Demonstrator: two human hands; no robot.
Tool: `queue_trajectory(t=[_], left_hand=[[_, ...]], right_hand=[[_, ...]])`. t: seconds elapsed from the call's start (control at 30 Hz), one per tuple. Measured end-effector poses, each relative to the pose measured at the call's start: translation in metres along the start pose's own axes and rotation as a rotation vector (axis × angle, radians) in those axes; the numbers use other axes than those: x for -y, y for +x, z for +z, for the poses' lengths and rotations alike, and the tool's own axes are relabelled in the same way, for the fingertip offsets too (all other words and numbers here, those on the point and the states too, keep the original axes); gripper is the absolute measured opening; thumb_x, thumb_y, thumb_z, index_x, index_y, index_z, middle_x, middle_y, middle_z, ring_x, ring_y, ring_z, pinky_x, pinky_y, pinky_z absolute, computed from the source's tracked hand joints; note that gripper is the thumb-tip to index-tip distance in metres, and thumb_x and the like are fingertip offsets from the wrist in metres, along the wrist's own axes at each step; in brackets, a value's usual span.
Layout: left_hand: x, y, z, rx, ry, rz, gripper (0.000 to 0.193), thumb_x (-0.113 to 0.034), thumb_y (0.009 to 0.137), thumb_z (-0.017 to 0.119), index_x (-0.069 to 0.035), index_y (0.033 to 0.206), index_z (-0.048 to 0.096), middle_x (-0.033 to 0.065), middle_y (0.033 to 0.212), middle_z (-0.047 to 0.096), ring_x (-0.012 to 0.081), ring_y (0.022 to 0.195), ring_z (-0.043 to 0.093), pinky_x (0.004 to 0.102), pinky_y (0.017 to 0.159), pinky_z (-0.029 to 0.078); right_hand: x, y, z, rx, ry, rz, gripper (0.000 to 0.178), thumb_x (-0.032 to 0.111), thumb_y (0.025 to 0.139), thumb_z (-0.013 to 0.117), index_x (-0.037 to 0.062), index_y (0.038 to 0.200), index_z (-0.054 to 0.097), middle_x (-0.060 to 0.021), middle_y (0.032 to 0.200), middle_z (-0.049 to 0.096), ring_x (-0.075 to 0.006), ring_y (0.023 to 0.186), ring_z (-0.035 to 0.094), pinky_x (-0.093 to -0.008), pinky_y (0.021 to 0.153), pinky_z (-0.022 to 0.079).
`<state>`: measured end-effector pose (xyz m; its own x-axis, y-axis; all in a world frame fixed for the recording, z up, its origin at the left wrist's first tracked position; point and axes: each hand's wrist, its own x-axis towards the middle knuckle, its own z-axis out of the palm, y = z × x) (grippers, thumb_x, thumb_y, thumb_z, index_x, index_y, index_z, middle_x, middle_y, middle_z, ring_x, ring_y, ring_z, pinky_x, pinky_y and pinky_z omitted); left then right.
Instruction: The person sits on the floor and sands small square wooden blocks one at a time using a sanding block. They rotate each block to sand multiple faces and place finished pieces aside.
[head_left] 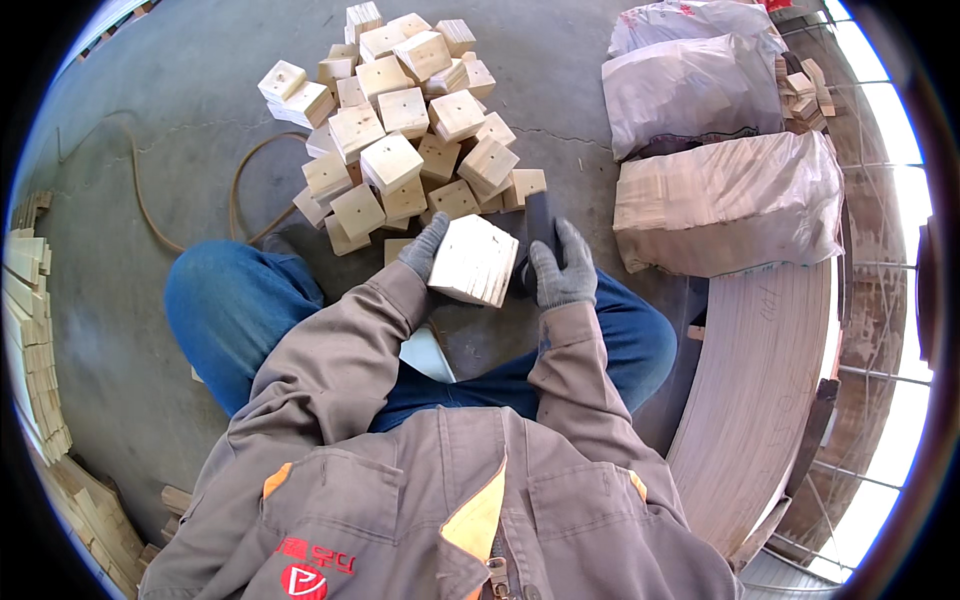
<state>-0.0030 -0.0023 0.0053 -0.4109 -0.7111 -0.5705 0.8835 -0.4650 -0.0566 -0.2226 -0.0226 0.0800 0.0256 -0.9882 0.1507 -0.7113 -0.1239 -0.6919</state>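
My gloved left hand [428,246] grips a pale wooden block [474,260] by its left side, holding it tilted between my bent knees. The block has a layered, rough-grained front face. Right beside it, my gloved right hand [563,268] is closed around a dark, elongated tool [540,218]. Its lower part is hidden by the hand and block, so I cannot tell its exact kind. Just beyond both hands lies a heap of similar wooden blocks [405,112], many with small dark holes or spots on their faces.
A thin brown hose [134,172] curls over the grey floor [220,75] at the left. Wrapped bundles [725,200] stand at the right, above a long stack of boards [755,350]. More timber [30,340] is piled along the left edge. Something white [426,354] lies between my legs.
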Motion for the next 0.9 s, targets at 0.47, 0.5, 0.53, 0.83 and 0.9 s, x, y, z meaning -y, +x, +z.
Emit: queue_trajectory(t=[0.47, 0.5, 0.53, 0.83, 0.9], left_hand=[[-0.013, -0.011, 0.002, -0.01, -0.035, 0.062, 0.072, -0.067, 0.102, 0.035, -0.013, 0.147, 0.05, 0.017, 0.144, 0.057, 0.0414, 0.126, 0.058, 0.0698, 0.103, 0.043], [-0.014, -0.012, -0.001, -0.037, 0.018, 0.088, 0.072, -0.067, 0.102, 0.036, -0.013, 0.147, 0.051, 0.0175, 0.142, 0.059, 0.0414, 0.124, 0.059, 0.0689, 0.102, 0.045], [-0.015, -0.013, -0.003, -0.055, -0.008, 0.097, 0.068, -0.066, 0.102, 0.041, -0.013, 0.144, 0.053, 0.0158, 0.139, 0.061, 0.0406, 0.12, 0.062, 0.0691, 0.098, 0.049], [-0.002, -0.022, 0.016, -0.2, 0.112, 0.186, 0.056, -0.049, 0.099, 0.064, -0.005, 0.132, 0.062, 0.0144, 0.127, 0.07, 0.0345, 0.111, 0.069, 0.0545, 0.095, 0.058], [0.004, -0.029, 0.025, -0.132, 0.098, 0.141, 0.058, -0.045, 0.095, 0.07, -0.002, 0.133, 0.062, 0.0163, 0.129, 0.069, 0.0345, 0.114, 0.068, 0.0545, 0.1, 0.056]], right_hand=[[0.042, -0.025, -0.011, 0.078, 0.142, -0.094, 0.057, 0.018, 0.087, 0.08, 0.0012, 0.137, 0.06, -0.0224, 0.138, 0.059, -0.034, 0.127, 0.059, -0.0385, 0.111, 0.045], [0.053, -0.028, -0.012, 0.087, 0.127, -0.178, 0.057, 0.018, 0.086, 0.08, 0.0014, 0.137, 0.061, -0.0225, 0.138, 0.058, -0.0349, 0.127, 0.059, -0.0393, 0.11, 0.046], [0.06, -0.031, -0.011, 0.111, 0.1, -0.218, 0.058, 0.022, 0.086, 0.081, 0.0013, 0.136, 0.061, -0.0218, 0.139, 0.058, -0.0374, 0.127, 0.059, -0.0418, 0.11, 0.046], [0.046, -0.022, 0.007, 0.065, 0.07, -0.259, 0.055, 0.02, 0.085, 0.08, 0.0033, 0.135, 0.063, -0.0214, 0.138, 0.059, -0.0386, 0.125, 0.059, -0.0421, 0.111, 0.045], [0.016, -0.012, 0.008, -0.04, 0.052, -0.168, 0.054, 0.018, 0.087, 0.079, 0.0005, 0.135, 0.062, -0.0223, 0.136, 0.06, -0.0358, 0.126, 0.059, -0.0402, 0.111, 0.045]])
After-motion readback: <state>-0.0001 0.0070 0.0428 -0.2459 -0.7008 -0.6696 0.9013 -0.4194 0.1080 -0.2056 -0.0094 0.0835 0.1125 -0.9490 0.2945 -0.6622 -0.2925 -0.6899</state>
